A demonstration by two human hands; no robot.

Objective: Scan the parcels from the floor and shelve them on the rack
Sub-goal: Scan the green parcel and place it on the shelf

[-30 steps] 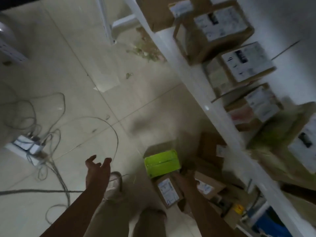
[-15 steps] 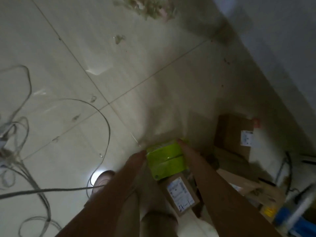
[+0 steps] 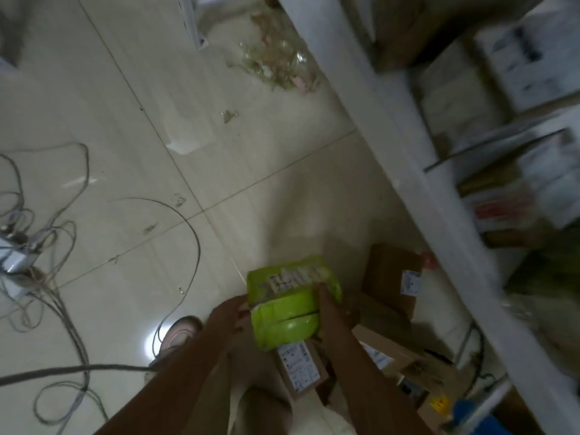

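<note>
Two grips hold the one green parcel. The left grip curls its fingers round the left edge, and the right grip pinches the right edge with a finger laid over the face. The parcel tilts just above a labelled brown box in the pile on the floor, beside the foot of the rack. Whether it has fully left that box I cannot tell.

The wrapping looks soft and glossy, so a hold on the edges alone could let it sag or slide out on the way up. Its printed patch looks creased, and the light is dim, so a scan may well fail. A cable loops close to the shoe; a turn toward the rack could catch the foot and pull on the power strip.

Counted:
- One green parcel.
- Three brown boxes plain on the floor: the labelled one, a second nearer the rack and a third lying flat. There may be more in the dark clutter.
- One shoe and one power strip.
- Several cables, too tangled to number.
- Several parcels on the rack, too blurred to count.
</note>
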